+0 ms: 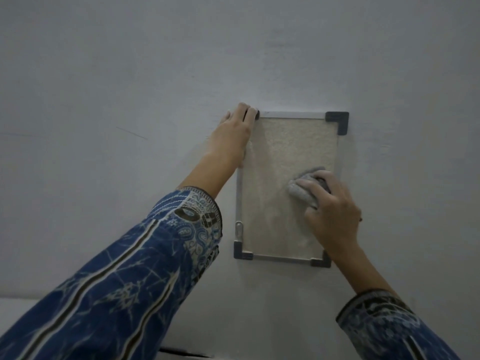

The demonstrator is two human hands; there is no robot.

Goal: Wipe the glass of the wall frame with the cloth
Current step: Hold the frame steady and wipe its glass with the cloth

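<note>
A small upright wall frame hangs on the wall, with a pale metal rim, dark grey corner caps and a beige textured panel behind its glass. My left hand lies flat over the frame's top left corner, its fingers curled on the cap there. My right hand presses a bunched grey cloth against the glass near the right edge, about halfway up. The hand hides part of the cloth and the lower right stretch of the rim.
The frame sits on a plain pale grey wall with a faint scratch at the left. Blue patterned sleeves cover both forearms. A pale ledge with a dark gap shows at the bottom.
</note>
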